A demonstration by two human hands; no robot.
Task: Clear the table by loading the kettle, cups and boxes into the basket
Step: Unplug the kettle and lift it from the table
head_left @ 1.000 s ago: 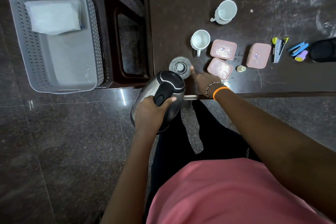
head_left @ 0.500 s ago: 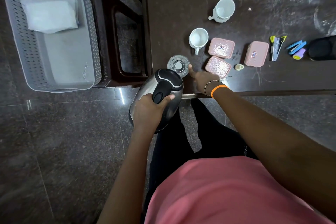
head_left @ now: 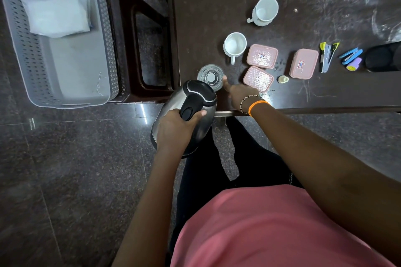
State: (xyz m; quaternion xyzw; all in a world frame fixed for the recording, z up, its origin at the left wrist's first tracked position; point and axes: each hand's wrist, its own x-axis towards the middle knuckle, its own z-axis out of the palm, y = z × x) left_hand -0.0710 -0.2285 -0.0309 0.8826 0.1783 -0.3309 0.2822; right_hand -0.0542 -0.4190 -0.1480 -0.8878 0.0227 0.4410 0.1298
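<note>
My left hand (head_left: 175,130) grips the black handle of a steel kettle (head_left: 191,102), held in the air off the table's near left corner. My right hand (head_left: 237,93) rests on the dark table (head_left: 217,6), fingers spread, thumb beside a clear glass (head_left: 211,76). Two white cups (head_left: 234,45) (head_left: 265,10) stand further back. Three pink lidded boxes (head_left: 262,56) (head_left: 257,78) (head_left: 303,63) lie to the right. The grey perforated basket (head_left: 65,97) sits on the left and holds a white folded cloth (head_left: 56,15).
A dark wooden stool (head_left: 130,34) stands between basket and table. On the table's right are a small bottle (head_left: 283,79), two staplers (head_left: 327,56) (head_left: 350,55), a purple stamp (head_left: 354,64) and a black case (head_left: 382,58). Glossy stone floor lies below.
The kettle has stayed in my left hand near the table corner. My right hand remains by the glass. The view has shifted slightly.
</note>
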